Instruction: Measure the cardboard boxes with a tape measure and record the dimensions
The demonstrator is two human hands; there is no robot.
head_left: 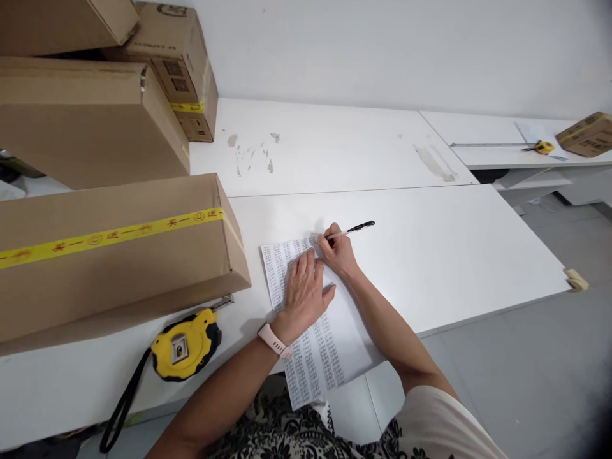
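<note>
A sheet of paper (pixel 347 331) covered in printed or written columns lies on the white table in front of me, its lower end hanging past the edge. My left hand (pixel 306 287) rests flat on it, fingers spread. Just right of that, my right hand (pixel 338 250) grips a pen (pixel 356 227) with a black cap end, its tip at the sheet's upper right part. The fingers hide the exact tip. To the left, a yellow and black tape measure (pixel 189 344) with a wrist strap sits beside a long cardboard box, its metal end slightly out.
The long cardboard box (pixel 119 255) with yellow tape lies at left. More cartons (pixel 86 121) are stacked behind it. White table panels (pixel 454 248) reach right. Far right are another tape measure (pixel 544 147), pulled out, and a small box (pixel 587 135).
</note>
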